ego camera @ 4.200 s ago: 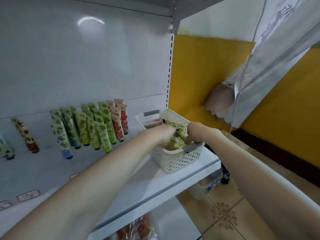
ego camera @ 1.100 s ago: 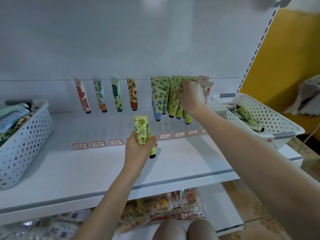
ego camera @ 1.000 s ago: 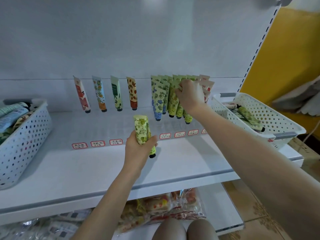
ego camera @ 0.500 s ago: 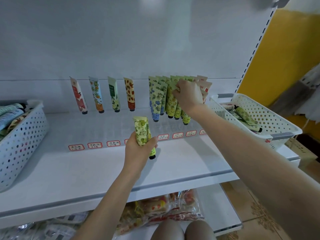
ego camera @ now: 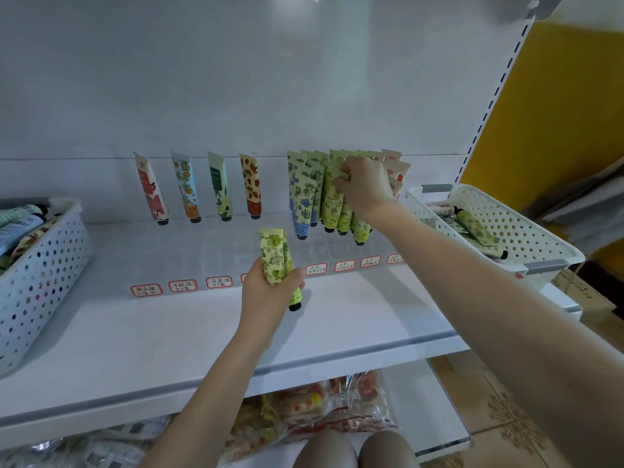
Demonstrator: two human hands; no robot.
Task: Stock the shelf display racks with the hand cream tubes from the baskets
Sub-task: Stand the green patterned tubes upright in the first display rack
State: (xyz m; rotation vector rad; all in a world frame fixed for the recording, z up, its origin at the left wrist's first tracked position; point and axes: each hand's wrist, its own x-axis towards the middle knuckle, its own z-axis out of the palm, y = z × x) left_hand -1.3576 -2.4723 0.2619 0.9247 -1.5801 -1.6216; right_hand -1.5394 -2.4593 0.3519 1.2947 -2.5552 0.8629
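My left hand [ego camera: 270, 292] grips a small bunch of yellow-green hand cream tubes [ego camera: 275, 256] upright above the shelf's middle. My right hand [ego camera: 363, 185] pinches the crimped top of a green tube [ego camera: 332, 197] standing among the packed green tubes in the clear display rack [ego camera: 236, 255]. Further left in the rack stand several single tubes, the nearest a strawberry-print tube [ego camera: 251, 187]. A white perforated basket [ego camera: 526, 231] at the right holds a few more tubes. Another basket [ego camera: 40, 275] with tubes sits at the left edge.
Red-bordered price labels [ego camera: 182, 286] line the rack's front. The white shelf board [ego camera: 169, 336] lies bare in front of the rack. Snack packets [ego camera: 314, 413] fill the lower shelf. A yellow wall [ego camera: 557, 106] stands to the right, and my knees [ego camera: 354, 450] show at the bottom.
Since 4.2 s ago both hands left the right basket; the left now holds tubes. Over the last second my right hand stays at the green tubes' tops, barely moving.
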